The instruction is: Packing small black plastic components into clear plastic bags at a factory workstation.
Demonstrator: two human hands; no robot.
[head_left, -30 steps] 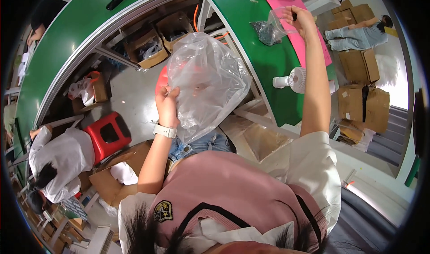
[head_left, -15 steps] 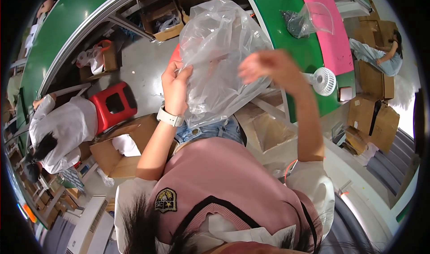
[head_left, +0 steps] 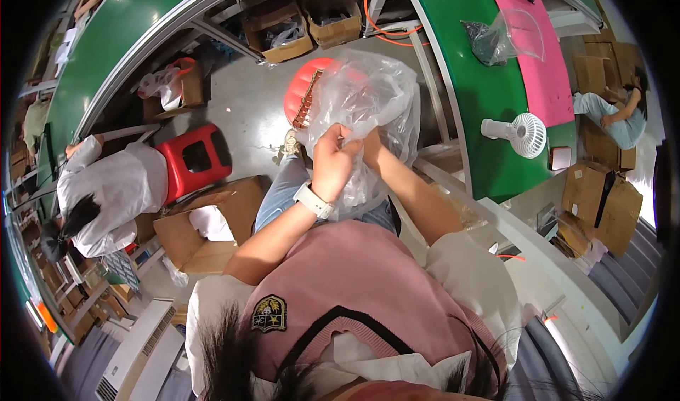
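A large clear plastic bag (head_left: pixel 386 82) hangs crumpled in front of my lap. My left hand (head_left: pixel 334 164), with a white watch on its wrist, pinches the bag's near edge between thumb and fingers. Close beside it, my right hand (head_left: pixel 375 150) grips the bag's gathered film, its fingertips partly hidden by the plastic. Below and behind the bag is a round red object (head_left: pixel 301 82), which the bag partly covers. A row of small brownish pieces (head_left: pixel 306 104) lies along it; I cannot make out their kind.
A green table (head_left: pixel 460 82) on the right bears a pink sheet (head_left: pixel 542 82), a clear bag of dark pieces (head_left: pixel 489 41) and a white fan (head_left: pixel 528 135). Cardboard boxes (head_left: pixel 195 252) stand around. A person in white (head_left: pixel 117 188) sits left by a red stool (head_left: pixel 180 157).
My right hand has come down from above the table to the bag, beside my left hand. The bag has dropped lower, and more of the round red object shows.
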